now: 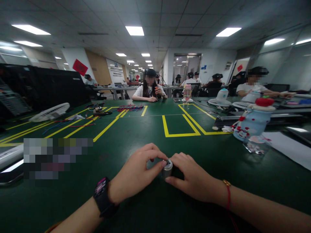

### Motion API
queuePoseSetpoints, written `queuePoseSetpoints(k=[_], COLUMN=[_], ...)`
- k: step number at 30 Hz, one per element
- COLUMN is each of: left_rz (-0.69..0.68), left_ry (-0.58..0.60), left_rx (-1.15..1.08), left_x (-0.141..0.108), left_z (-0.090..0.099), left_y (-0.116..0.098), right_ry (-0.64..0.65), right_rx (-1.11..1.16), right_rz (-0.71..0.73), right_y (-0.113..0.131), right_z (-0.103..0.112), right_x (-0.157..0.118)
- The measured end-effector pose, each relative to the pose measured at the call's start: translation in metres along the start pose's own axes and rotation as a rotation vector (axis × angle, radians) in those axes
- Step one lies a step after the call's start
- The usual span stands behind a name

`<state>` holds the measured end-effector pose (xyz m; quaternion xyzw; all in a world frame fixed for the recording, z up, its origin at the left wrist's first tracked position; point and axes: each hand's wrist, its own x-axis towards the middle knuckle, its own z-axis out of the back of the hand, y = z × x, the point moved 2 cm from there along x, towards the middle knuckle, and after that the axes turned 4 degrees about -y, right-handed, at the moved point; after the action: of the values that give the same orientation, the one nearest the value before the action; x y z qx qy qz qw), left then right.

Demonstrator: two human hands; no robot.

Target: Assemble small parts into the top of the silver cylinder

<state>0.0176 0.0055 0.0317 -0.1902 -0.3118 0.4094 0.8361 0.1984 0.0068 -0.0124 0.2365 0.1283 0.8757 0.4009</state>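
Observation:
A small silver metal cylinder [167, 171] stands upright on the green table top in front of me. My left hand [139, 171], with a black watch on its wrist, pinches something small and dark at the cylinder's top between thumb and index finger; the piece is too small to name. Around the cylinder's right side, my right hand [194, 176] holds it between thumb and fingers. A red cord bracelet circles my right wrist.
On the green table [136, 129] yellow tape marks outlines. Wires [130, 108] and a white fan [50, 112] lie at the left. A blue bottle [252, 121], a clear box [257, 144] and paper [288, 147] are at the right. A person [149, 89] sits opposite.

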Motion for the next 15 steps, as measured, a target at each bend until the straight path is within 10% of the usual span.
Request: queuePoseSetpoints(k=[15], left_rz=[0.254], left_ry=[0.108], left_rx=[-0.092], left_x=[-0.007], left_z=[-0.006], left_y=[0.053], right_ry=[0.021], right_rx=[0.017], right_rz=[-0.007], right_y=[0.000], right_z=[0.002], right_x=[-0.001])
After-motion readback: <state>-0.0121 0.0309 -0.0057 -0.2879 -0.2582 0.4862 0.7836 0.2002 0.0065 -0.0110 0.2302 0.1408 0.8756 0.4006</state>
